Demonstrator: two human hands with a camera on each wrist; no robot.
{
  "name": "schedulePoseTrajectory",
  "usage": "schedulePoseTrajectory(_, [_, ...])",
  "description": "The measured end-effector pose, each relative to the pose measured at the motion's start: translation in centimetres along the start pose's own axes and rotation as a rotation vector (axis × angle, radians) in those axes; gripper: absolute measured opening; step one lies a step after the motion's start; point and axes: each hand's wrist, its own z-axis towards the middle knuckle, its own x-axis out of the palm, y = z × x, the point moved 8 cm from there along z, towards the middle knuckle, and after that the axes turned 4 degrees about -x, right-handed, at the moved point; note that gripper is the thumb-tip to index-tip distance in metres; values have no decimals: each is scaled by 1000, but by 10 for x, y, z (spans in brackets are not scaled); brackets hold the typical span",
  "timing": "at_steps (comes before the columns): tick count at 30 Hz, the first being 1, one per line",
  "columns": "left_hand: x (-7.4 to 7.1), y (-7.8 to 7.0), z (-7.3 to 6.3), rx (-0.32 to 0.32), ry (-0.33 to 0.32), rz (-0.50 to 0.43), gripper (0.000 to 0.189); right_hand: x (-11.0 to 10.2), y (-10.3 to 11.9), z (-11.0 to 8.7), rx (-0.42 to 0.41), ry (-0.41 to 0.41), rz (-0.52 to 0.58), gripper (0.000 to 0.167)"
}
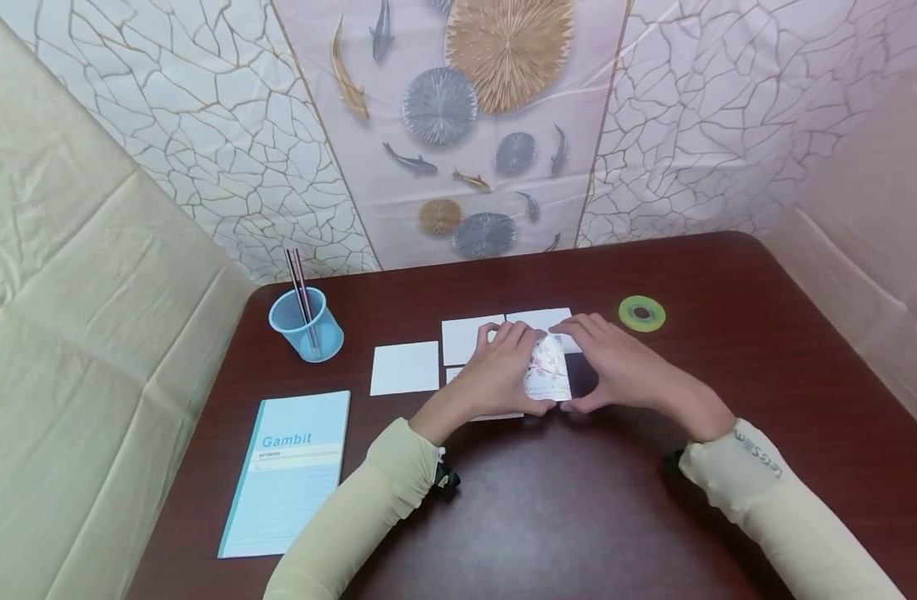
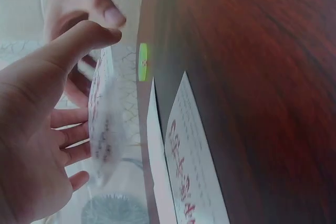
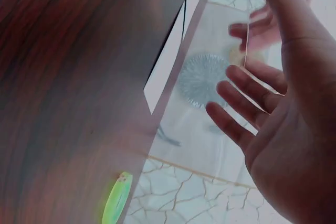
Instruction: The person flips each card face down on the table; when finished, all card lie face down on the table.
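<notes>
A white card printed with pink blossom (image 1: 548, 373) is held up between both hands over the table. My left hand (image 1: 501, 367) grips its left side, thumb at the lower edge and fingers toward the top. From the right, my right hand (image 1: 619, 367) holds the opposite side between thumb and index finger; its other fingers (image 3: 236, 98) spread loosely. In the left wrist view the card (image 2: 105, 124) stands nearly edge-on, with dark print on it. Below lie white cards, one with red lettering (image 2: 184, 166); the left hand partly hides them in the head view.
Another white card (image 1: 404, 367) lies left of the group. A blue pen cup (image 1: 308, 333) with pencils stands at the back left, a Gambit notebook (image 1: 293, 483) in front of it. At the back right lies a green tape roll (image 1: 642, 313). A patterned wall hanging rises behind the table.
</notes>
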Motion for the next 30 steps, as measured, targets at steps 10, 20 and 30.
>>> schedulePoseTrajectory(10, [-4, -5, -2, 15, -10, -65, 98, -8, 3, -2, -46, -43, 81, 87])
schedulePoseTrajectory(20, [-42, 7, 2, 4, -128, -529, 94, 3, -5, -4, 78, -6, 225, 98])
schedulePoseTrajectory(30, [-51, 16, -2, 14, -104, -865, 86, 14, -7, -4, 103, 3, 281, 95])
